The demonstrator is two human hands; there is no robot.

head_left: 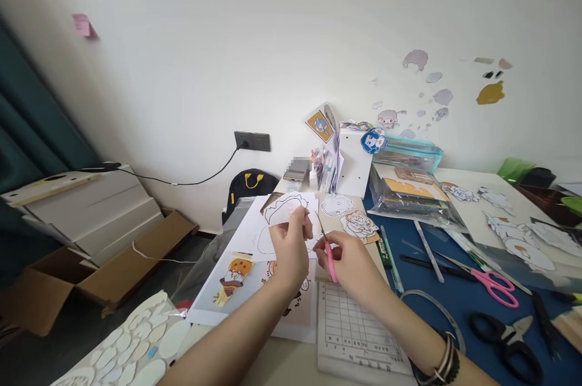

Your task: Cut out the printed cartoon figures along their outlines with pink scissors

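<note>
Pinched in my left hand (293,243) is a paper cutout (279,209) with a black wavy outline drawn on it, raised above the desk. My right hand (345,256) grips small pink-handled scissors (330,259), their blades pointing up close to the paper's right side. Below the hands lie white sheets (213,280), one bearing a coloured cartoon print (233,280). Just beyond my right hand rest two more drawn cutouts, a pale outlined one (337,204) and a detailed one (359,225). A printed grid board (359,328) sits under my right forearm.
On the blue mat (413,259) at right are larger pink scissors (493,286), black scissors (507,337), pens and a clear ring. A plastic pouch (404,198) and teal pencil case (409,153) stand behind. Cut pieces (136,337) cover the lower left; a cardboard box (131,252) is beyond.
</note>
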